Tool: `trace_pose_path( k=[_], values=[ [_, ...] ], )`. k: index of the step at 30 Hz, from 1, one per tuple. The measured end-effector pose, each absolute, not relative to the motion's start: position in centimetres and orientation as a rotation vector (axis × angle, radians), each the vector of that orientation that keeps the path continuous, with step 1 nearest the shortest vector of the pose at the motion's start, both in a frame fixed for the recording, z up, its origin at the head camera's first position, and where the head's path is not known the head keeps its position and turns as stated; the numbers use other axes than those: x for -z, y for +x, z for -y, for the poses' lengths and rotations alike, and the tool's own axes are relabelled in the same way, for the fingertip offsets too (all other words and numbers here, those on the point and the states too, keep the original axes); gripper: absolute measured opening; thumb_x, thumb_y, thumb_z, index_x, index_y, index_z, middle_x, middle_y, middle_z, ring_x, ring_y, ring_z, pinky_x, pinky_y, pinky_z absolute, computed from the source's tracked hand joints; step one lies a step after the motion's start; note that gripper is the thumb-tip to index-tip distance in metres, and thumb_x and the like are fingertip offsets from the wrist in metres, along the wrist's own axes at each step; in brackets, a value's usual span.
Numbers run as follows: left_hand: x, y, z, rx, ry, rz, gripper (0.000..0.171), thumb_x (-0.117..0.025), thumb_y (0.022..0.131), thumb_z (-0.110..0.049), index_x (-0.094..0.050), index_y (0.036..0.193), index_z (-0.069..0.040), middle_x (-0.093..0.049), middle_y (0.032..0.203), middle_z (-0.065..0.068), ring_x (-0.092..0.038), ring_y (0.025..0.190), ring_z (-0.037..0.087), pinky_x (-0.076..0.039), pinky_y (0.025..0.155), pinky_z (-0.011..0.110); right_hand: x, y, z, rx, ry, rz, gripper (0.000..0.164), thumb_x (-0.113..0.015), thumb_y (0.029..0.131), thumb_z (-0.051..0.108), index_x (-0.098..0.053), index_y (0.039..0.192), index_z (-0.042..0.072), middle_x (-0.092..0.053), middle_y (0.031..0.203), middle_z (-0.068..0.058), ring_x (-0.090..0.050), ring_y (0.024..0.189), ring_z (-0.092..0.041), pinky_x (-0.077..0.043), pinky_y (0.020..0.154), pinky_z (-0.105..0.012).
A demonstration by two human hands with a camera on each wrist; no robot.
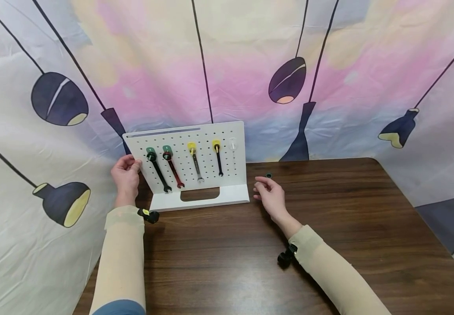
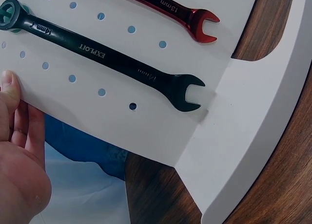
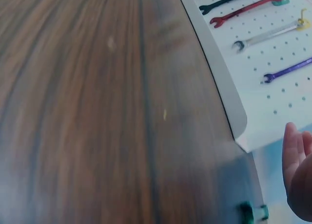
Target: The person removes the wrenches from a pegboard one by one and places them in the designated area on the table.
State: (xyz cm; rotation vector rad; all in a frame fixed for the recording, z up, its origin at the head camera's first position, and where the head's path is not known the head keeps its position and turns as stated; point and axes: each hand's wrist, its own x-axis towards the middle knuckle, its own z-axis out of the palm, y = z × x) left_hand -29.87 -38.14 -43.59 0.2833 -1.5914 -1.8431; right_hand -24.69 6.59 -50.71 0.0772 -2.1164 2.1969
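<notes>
Right hand point(image 1: 271, 195) hovers, fingers loosely curled, holding nothing, just right of pegboard point(image 1: 227, 153). Left hand point(image 1: 126, 173) grips pegboard's left edge.

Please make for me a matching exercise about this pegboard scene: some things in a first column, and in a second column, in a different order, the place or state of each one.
Column one:
1. black wrench
2. red wrench
3. left hand
4. small green piece

Column two:
A. lies on the table, behind the right hand
B. hangs on the pegboard from the leftmost hook
C. holds the left edge of the pegboard
D. hangs from the second hook from the left

Right pairs: 1-B, 2-D, 3-C, 4-A
</notes>
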Motion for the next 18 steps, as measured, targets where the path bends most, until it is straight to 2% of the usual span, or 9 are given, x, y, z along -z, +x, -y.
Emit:
trace_pose_path(
  k=[4, 10, 18],
  values=[
    [43.6, -29.9, 38.1, 1.863, 0.283, 1.578, 0.026, -0.074, 0.092, 0.015, -0.074, 0.091, -0.011, -0.062, 0.078, -0.002, -0.058, 0.072, 0.009, -0.054, 0.068, 0.016, 50.3, -24.8, -5.1, -2.185, 0.121, 2.112, 0.031, -0.060, 0.108, 0.009, -0.067, 0.136, -0.004, -0.066, 0.121, -0.034, -0.067, 0.111, -0.046, -0.063, 0.088, -0.044],
    [43.5, -29.9, 38.1, 1.850, 0.288, 1.594, 0.028, -0.074, 0.092, 0.015, -0.073, 0.089, -0.013, -0.062, 0.079, -0.002, -0.057, 0.073, 0.009, -0.054, 0.067, 0.015, 49.9, -25.1, -3.2, -2.148, 0.174, 2.144, 0.032, -0.062, 0.109, 0.014, -0.067, 0.137, -0.003, -0.067, 0.123, -0.031, -0.068, 0.113, -0.043, -0.063, 0.087, -0.035],
    [43.4, -29.8, 38.2, 1.842, 0.301, 1.614, 0.023, -0.075, 0.093, 0.013, -0.073, 0.094, -0.009, -0.062, 0.079, -0.003, -0.057, 0.074, 0.009, -0.054, 0.068, 0.015, 49.6, -25.7, -1.4, -2.064, 0.221, 2.167, 0.030, -0.064, 0.108, 0.016, -0.070, 0.133, 0.002, -0.072, 0.125, -0.022, -0.071, 0.110, -0.044, -0.062, 0.090, -0.040]
  ],
)
